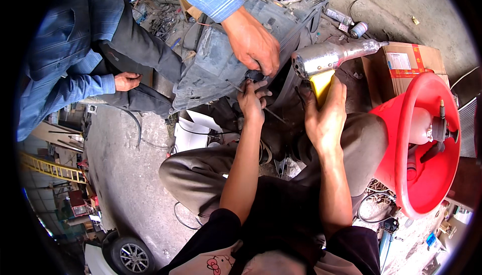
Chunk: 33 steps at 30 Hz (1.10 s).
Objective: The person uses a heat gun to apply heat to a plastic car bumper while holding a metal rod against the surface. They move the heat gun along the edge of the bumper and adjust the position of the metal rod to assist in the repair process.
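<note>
My right hand (326,117) is closed round the yellow handle (321,85) of a heat gun with a silver metal body (321,59). Its narrow nozzle points to the right, away from the panel. My left hand (253,102) is closed at the near edge of a large dusty grey plastic panel (213,56). A thin rod (275,116) seems to run through its fingers, with an end showing on each side. Just above, a co-worker's hand (253,44) reaches down to a small dark piece (255,76), which it partly hides.
The co-worker in a blue shirt sits at the left, another hand (128,81) resting near the knee. At my right stand a red bucket (401,174) holding tools and a cardboard box (416,56). A white carton (191,132) and loose cables lie on the concrete floor (115,159).
</note>
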Each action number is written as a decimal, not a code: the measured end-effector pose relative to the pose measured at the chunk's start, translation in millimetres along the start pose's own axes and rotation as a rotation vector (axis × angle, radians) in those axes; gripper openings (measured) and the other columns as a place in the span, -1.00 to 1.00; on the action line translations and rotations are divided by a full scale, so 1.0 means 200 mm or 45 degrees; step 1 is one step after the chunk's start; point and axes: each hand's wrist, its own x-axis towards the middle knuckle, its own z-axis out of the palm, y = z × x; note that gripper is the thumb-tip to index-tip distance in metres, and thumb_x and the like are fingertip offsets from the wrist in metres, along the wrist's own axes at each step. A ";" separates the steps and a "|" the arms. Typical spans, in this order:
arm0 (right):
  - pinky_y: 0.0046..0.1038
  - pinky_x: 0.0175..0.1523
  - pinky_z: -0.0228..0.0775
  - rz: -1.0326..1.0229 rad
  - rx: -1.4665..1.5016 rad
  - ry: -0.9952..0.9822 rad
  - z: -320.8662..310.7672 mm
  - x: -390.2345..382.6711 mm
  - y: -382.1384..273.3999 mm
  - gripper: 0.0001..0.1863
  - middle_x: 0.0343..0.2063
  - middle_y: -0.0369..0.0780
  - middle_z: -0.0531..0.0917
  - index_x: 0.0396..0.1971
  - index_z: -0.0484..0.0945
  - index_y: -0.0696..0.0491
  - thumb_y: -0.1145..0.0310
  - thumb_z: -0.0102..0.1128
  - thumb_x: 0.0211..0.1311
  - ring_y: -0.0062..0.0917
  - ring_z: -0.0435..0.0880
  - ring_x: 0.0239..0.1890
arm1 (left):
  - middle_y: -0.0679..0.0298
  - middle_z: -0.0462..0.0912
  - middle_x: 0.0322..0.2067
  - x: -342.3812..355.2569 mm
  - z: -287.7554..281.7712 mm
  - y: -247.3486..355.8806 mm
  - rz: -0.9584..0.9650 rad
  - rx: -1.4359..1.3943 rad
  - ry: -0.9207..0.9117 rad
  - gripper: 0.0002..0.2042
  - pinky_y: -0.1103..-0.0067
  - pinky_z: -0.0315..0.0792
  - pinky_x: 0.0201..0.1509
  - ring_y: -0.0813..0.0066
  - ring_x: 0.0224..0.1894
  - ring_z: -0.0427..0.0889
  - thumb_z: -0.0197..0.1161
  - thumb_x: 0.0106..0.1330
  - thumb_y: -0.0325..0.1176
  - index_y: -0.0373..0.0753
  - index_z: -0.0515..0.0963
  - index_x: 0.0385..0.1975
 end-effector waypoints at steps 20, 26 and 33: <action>-0.03 0.00 0.47 -0.035 -0.012 0.017 -0.01 0.00 0.00 -0.41 -0.01 0.12 0.45 0.22 0.26 0.26 0.47 0.23 0.21 0.15 0.57 -0.05 | 0.00 0.71 -0.27 0.06 -0.03 -0.04 -0.006 -0.055 0.069 -0.75 0.65 0.19 -0.69 0.39 -0.55 0.61 -0.06 0.59 -0.21 -0.30 0.37 -0.05; -0.05 0.05 0.45 -0.037 0.053 0.060 -0.02 0.02 0.00 -0.45 -0.01 0.10 0.47 0.20 0.29 0.23 0.49 0.23 0.22 0.14 0.56 -0.02 | 0.01 0.71 -0.29 0.06 0.01 -0.02 -0.012 -0.012 0.054 -0.74 0.65 0.16 -0.70 0.42 -0.57 0.61 -0.03 0.59 -0.17 -0.26 0.38 -0.06; -0.01 0.00 0.46 -0.048 -0.006 0.025 0.00 0.01 0.02 -0.40 -0.02 0.14 0.45 0.22 0.24 0.26 0.46 0.23 0.21 0.14 0.56 -0.05 | 0.03 0.71 -0.30 0.07 -0.02 -0.04 -0.025 -0.045 0.050 -0.77 0.66 0.18 -0.69 0.42 -0.55 0.62 -0.06 0.59 -0.21 -0.26 0.38 -0.07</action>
